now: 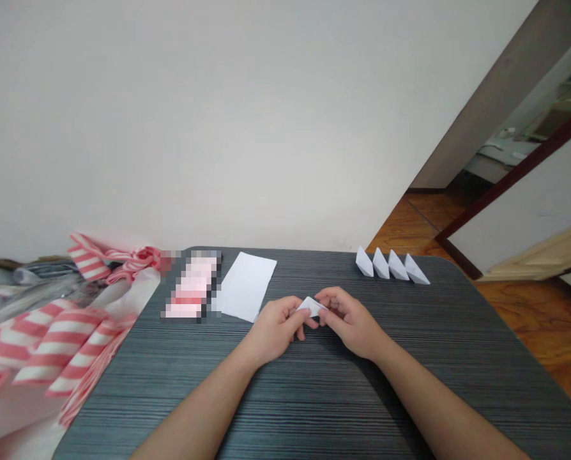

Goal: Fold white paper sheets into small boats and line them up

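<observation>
Both forearms come in over the near side of the table (285, 409), whose near edge is out of frame. Left hand (272, 329) and right hand (355, 327) nearly meet mid-table, each pinching one side of a small white fold (309, 305), thumbs on the near face, fingers curled behind. Neither grip is loose; the fold sits between the fingertips, peak upward, raised a little off the surface by the look of it. Two-sided hold probably steadies the thin layers and lets the thumbs press the creases evenly. Beyond the left hand, toward the far left corner, a white sheet (247, 286) lies flat and slantwise, its near corner just beside the wrist: within easy reach, one supposes. One sheet or a stack, cannot tell. Left of it, close to the left edge, a pixelated pink item (192, 286), not identifiable. Near the far right corner, four folded shapes (389, 264) stand in a row along the far edge, points up; likely set there to leave the hands room. Past the left edge, striped cloth (55, 338) in a heap. Behind the far edge, a pale wall (266, 128); past the right edge, wooden floor (544, 313).
</observation>
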